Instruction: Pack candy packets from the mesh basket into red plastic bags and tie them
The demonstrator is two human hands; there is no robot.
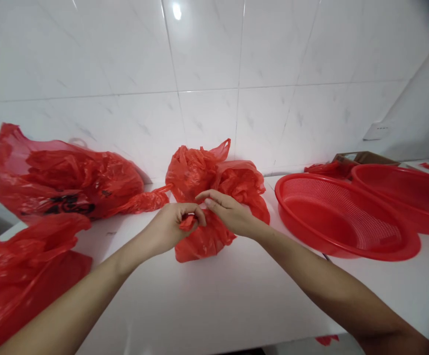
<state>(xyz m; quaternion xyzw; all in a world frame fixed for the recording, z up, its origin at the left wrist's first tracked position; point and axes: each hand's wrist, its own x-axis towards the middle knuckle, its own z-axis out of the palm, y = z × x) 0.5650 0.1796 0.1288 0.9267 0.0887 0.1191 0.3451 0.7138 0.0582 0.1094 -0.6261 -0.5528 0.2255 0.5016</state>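
Observation:
My left hand (175, 224) is closed around a gathered piece of a red plastic bag (203, 245) at the middle of the white table. A twisted end of the bag sticks out of that fist, and its lower part hangs or rests below my hands. Close by on the right, my right hand (232, 214) has its fingers stretched out towards the left fingers, with no firm grip visible. Just behind both hands, more crumpled red plastic bags (192, 172) are bunched against the wall.
A large red bag with black print (70, 182) stands at the left, with more red plastic (22, 276) in front of it. To the right sit a red perforated basin (347, 251) and another red basin (403, 217). A cardboard box (370, 158) lies behind them. The tiled wall (207, 59) bounds the table.

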